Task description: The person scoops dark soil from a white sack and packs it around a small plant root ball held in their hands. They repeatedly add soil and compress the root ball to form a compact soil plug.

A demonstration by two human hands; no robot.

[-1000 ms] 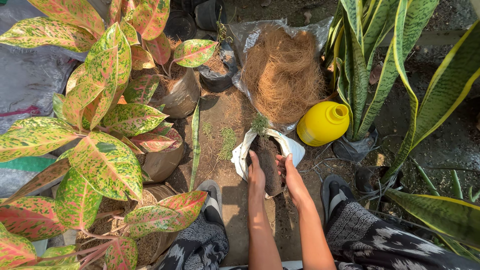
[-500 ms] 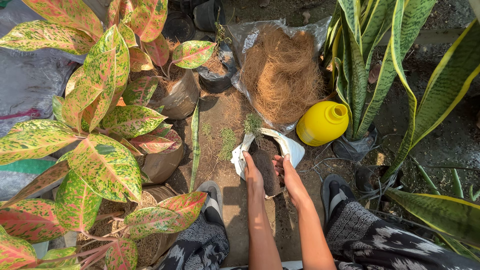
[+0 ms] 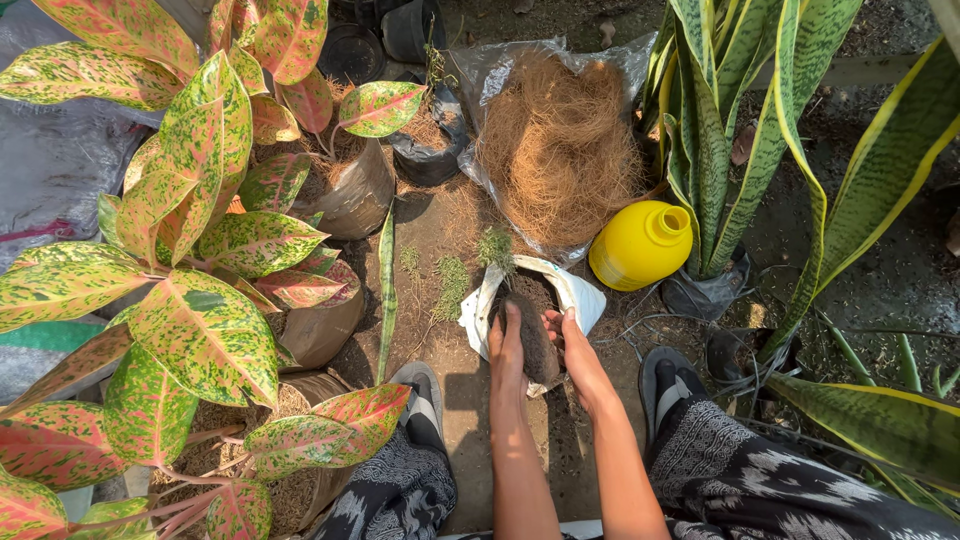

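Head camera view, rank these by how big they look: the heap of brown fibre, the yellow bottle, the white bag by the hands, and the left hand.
1. heap of brown fibre
2. white bag, soil-filled
3. yellow bottle, close to the bag; unsure
4. left hand, smallest, though nearer the camera

Both hands reach into a soil-filled planting bag (image 3: 535, 310) on the ground between the person's feet, the left hand (image 3: 507, 345) just beside the right hand (image 3: 567, 345). Behind the bag lies an open sack of coconut fibre (image 3: 560, 150); a plastic bottle (image 3: 640, 245) lies to its right, before upright snake plants (image 3: 740, 130). Potted leafy plants (image 3: 200, 250) crowd the left.
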